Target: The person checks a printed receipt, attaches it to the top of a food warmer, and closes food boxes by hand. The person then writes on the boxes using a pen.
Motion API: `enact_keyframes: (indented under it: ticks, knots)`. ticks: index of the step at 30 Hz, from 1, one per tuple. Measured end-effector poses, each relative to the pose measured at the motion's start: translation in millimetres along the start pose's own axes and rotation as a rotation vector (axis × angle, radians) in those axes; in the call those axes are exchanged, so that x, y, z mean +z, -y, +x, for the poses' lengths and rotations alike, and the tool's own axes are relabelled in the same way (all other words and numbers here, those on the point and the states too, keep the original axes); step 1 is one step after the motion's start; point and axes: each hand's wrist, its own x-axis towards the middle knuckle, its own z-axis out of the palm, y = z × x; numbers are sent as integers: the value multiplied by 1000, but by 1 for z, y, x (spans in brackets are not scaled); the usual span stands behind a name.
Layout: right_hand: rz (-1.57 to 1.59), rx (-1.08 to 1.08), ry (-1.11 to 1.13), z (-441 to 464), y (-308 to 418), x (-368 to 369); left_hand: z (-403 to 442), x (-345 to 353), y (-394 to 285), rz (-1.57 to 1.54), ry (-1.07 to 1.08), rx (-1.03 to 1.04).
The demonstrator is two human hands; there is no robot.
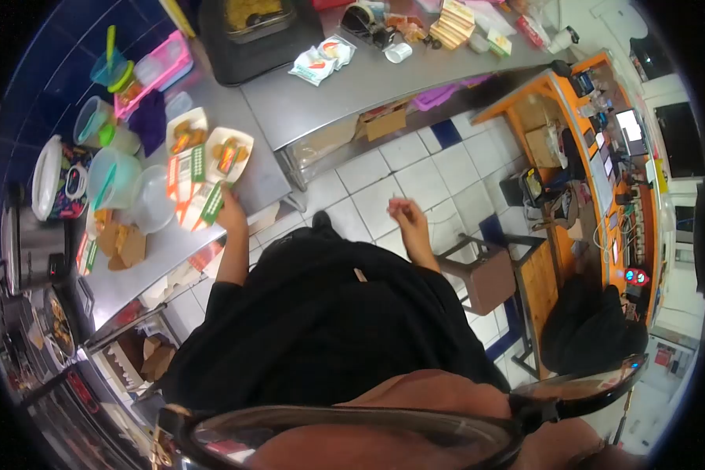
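My left hand (231, 213) is at the steel counter on the left, its fingers closed on the edge of a printed paper food carton (202, 205). This carton has green, white and orange print. The open carton (244, 142) just beyond it holds a piece of food with red and yellow topping. Beside it, another open carton (182, 119) has browned food inside. My right hand (409, 223) hangs in the air over the tiled floor, away from the counter. Its fingers are curled with the tips together; a small pale bit shows there, too small to name.
Clear plastic tubs (153, 196) and a brown carton (125, 247) stand left on the counter. Farther back are a black tray (225, 70) and white wrapped packets (321, 61). At right are a brown stool (489, 278) and a person in black (591, 325) near an orange desk.
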Motion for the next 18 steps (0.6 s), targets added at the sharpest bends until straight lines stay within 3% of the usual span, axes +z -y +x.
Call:
enact_keyframes:
  ticks: [5,8,9,10,12,13,14,15,17,18]
  knots:
    - [-337,-141,-133,137,36,-38,22,18,16,-54,54,-95]
    - [-465,-261,-157,218,48,-60,5,45,9,5,139,-125]
    - [-508,-284,-137,250,46,-71,0,52,15,88,267,-79]
    - [-642,-354,-138,282,48,-79,-20,73,-3,78,271,-157]
    - [-776,-483,-118,353,48,-93,-29,94,-7,291,563,-172]
    - [-924,-555,-106,390,45,-100,-32,110,-30,787,703,-40]
    - [-935,-577,-90,419,48,-101,-43,125,-27,745,638,-170]
    - [-917,-583,-41,447,49,-99,-48,117,8,692,518,-95]
    - [-998,-619,21,489,48,-101,-48,109,20,1058,575,390]
    - [-994,-617,50,501,48,-97,-51,111,17,1073,427,475]
